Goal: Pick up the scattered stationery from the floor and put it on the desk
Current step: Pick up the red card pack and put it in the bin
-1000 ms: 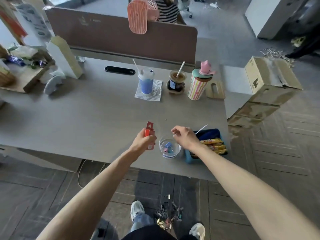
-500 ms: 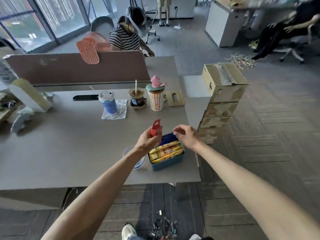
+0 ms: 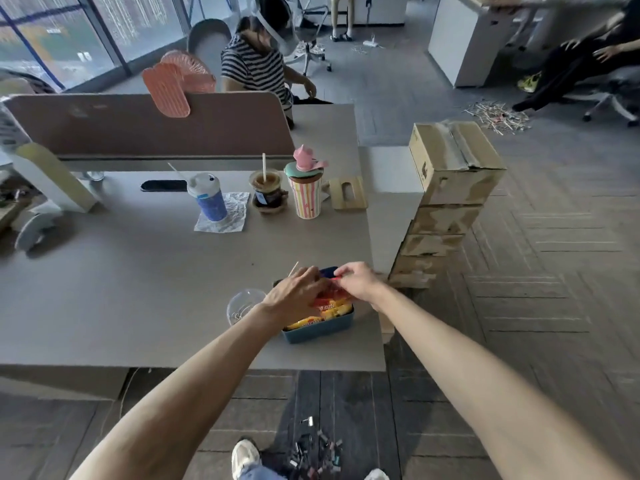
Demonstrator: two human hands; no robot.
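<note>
Since the frame half a second ago, the left hand [image 3: 294,293] has come down from chest height to the blue box [image 3: 322,330], bringing the red pack [image 3: 328,293] with it. The right hand [image 3: 356,282] has closed in from the right to meet it.

Current state:
- Both hands sit over the far half of the blue box, at the near right corner of the table [image 3: 138,289].
- The red pack lies between the two hands, just above the box contents. Only small red patches show. Its shape and label are hidden.
- Left grip: the back of the hand faces the camera and the fingers reach forward over the pack. Their undersides are hidden, so I cannot tell whether they clamp it or only rest on it.
- Right grip: fingertips are curled together and pinched on the far red edge of the pack.
- Yellow packets [image 3: 308,322] fill the near half of the box. The far half is covered by the hands.
- A thin stick [image 3: 294,267] pokes out beyond the left fingers. Its lower end is hidden.
- A clear cup [image 3: 244,301] stands just left of the box, partly behind the left wrist. Its contents are hard to make out.

On the floor [image 3: 519,306], below the table edge, a heap of small dark clips [image 3: 317,452] lies beside a white shoe [image 3: 244,455], blurred and cut off by the lower frame edge.
</note>
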